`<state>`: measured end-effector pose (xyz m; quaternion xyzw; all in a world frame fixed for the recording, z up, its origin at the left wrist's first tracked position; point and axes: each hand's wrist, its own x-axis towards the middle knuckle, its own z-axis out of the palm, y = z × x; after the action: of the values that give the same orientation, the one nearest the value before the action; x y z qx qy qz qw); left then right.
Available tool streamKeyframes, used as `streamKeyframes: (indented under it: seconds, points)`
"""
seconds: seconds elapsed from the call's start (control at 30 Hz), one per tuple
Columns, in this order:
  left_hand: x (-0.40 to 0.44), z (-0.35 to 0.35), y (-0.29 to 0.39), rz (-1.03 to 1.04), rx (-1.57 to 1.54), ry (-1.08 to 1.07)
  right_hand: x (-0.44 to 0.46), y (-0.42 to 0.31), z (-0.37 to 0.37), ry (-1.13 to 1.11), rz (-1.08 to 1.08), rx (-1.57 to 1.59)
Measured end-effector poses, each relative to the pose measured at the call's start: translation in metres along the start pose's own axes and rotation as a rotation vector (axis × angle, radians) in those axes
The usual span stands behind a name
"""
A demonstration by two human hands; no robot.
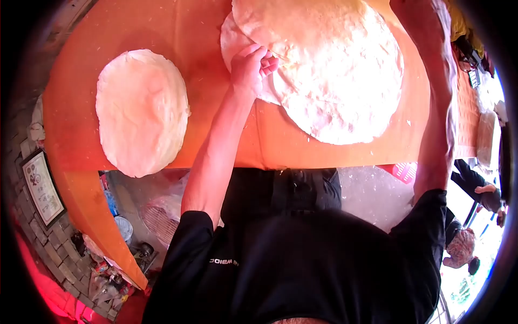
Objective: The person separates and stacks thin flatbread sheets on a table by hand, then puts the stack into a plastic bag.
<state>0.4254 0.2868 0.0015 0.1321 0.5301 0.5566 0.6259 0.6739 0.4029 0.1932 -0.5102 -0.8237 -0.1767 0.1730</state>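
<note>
Brick room [51, 243], cluttered at the lower left; framed sheet [43, 187] by the table's left edge, two other people [461, 248] [477, 186] off to the right. Orange table [210, 32] spanned the view, near edge just ahead of the black shirt [302, 259]. Big flatbreads [334, 70], overlapping, lay right of the table's middle, between the arms, glare on them. Small flatbread [143, 113] lay apart, toward the near left corner, left of both hands. Left hand [252, 69]: fingers curled, pinching the big flatbreads' left edge. Right hand [413, 5]: mostly cut off at the top, beyond their right side; grip and contact can't be told.
</note>
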Motion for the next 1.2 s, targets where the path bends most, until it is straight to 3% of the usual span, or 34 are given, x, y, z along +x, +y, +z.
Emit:
streamKeyframes:
  seconds: [0.07,0.13,0.23,0.3,0.43,0.5,0.53,0.57,0.63,0.7,0.77,0.9,0.97,1.13,1.2]
  points:
    - [0.013,-0.005,-0.008,0.002,-0.037,0.002,-0.001,-0.018,0.0,0.114,-0.022,0.028]
    - [0.011,0.003,-0.006,0.04,0.004,0.051,-0.036,-0.043,0.051,-0.099,-0.086,0.007]
    - [0.004,0.011,-0.003,0.103,0.054,0.092,-0.079,-0.06,0.127,-0.465,0.056,0.302]
    - [0.008,0.01,-0.005,0.128,0.023,0.069,-0.09,-0.064,0.13,-0.312,0.005,0.365]
    - [0.013,0.015,-0.001,0.133,0.084,0.055,-0.063,-0.068,0.12,-0.415,0.075,0.362]
    - [0.01,0.022,0.004,0.177,0.222,0.131,-0.076,-0.081,0.136,-0.345,0.105,0.459]
    - [0.012,0.021,0.006,0.181,0.221,0.13,-0.085,-0.082,0.15,-0.448,0.077,0.429]
    - [0.015,0.019,0.007,0.201,0.244,0.096,-0.088,-0.086,0.146,-0.174,-0.083,0.393]
    - [0.018,0.01,0.006,0.205,0.274,0.072,-0.082,-0.081,0.144,-0.366,0.072,0.479]
    - [0.027,0.006,0.006,-0.018,0.109,-0.098,-0.065,-0.083,0.14,-0.391,0.086,0.424]
    - [0.028,0.007,0.004,-0.029,0.078,-0.149,-0.055,-0.095,0.131,-0.526,0.194,0.448]
    - [0.03,0.012,0.007,0.08,-0.038,-0.21,-0.066,-0.098,0.144,-0.414,0.073,0.494]
    - [0.027,0.015,0.002,0.103,-0.114,-0.243,-0.049,-0.097,0.133,-0.604,0.129,0.449]
    - [0.037,0.019,0.002,0.157,-0.057,-0.175,-0.052,-0.108,0.155,-0.475,0.08,0.505]
    - [0.033,0.022,0.006,0.178,-0.17,-0.263,-0.045,-0.106,0.149,-0.493,0.114,0.582]
